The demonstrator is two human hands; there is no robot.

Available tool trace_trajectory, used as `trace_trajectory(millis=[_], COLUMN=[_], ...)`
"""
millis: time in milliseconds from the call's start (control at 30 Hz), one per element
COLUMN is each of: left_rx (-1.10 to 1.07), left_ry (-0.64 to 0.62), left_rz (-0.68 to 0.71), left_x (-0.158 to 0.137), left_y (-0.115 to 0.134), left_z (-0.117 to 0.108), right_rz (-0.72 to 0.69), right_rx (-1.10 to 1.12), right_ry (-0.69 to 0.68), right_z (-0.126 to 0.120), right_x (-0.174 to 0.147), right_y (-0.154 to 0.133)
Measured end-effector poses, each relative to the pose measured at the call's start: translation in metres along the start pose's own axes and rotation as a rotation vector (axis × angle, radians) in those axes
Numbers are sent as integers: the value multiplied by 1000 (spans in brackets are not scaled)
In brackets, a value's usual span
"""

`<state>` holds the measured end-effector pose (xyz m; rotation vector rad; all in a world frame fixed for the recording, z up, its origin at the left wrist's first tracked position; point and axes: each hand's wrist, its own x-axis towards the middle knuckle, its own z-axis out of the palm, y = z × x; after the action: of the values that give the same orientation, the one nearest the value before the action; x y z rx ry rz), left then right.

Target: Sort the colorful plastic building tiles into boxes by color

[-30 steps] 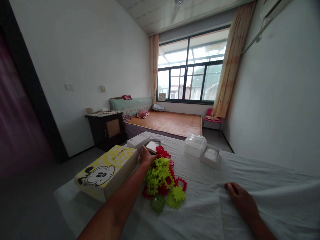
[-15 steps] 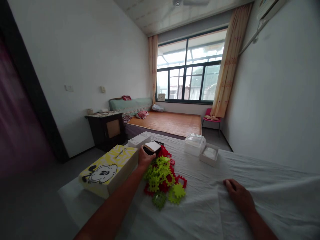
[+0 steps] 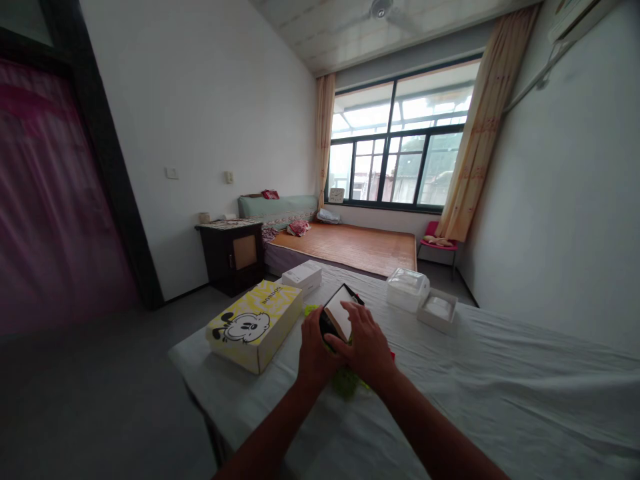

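Observation:
My left hand [image 3: 315, 350] is wrapped round the left side of a small black open box [image 3: 327, 325], tilted above the table. Inside it sits a block with a white top [image 3: 339, 308], its kind unclear. My right hand [image 3: 369, 343] lies over the block's right side, fingers on the white top and thumb at the near edge. Beneath both hands are notched plastic building pieces, mostly hidden; green pieces [image 3: 345, 383] show below the wrists and a bit of a red piece [image 3: 393, 357] at the right.
A yellow-and-white cartoon box [image 3: 257, 327] stands at the left of the cloth-covered table [image 3: 480, 393], a white box [image 3: 302, 277] behind it. Farther right are a clear plastic container [image 3: 407, 289] and a small open box [image 3: 437, 311]. A bed [image 3: 350, 247] lies beyond.
My left hand has brought the black box nearer, over the building pieces. My right hand has come from the table at the right onto the block. The view has turned left.

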<state>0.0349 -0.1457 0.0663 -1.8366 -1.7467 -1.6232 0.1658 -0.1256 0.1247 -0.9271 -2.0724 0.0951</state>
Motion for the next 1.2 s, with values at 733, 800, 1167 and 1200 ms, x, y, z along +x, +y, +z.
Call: trace_trajectory(millis=[733, 800, 1167, 1200], left_rx=[352, 429, 739, 743], left_ry=[-233, -311, -458, -454], left_rz=[330, 462, 841, 842], left_x=[37, 41, 51, 54], left_y=[-20, -19, -16, -16], left_z=[-24, -25, -8, -8], right_rz=[840, 871, 812, 811], right_rx=[253, 240, 253, 251], right_ry=[537, 528, 499, 505], right_z=[-43, -38, -33, -33], right_x=[-102, -113, -111, -112], right_y=[191, 203, 206, 207])
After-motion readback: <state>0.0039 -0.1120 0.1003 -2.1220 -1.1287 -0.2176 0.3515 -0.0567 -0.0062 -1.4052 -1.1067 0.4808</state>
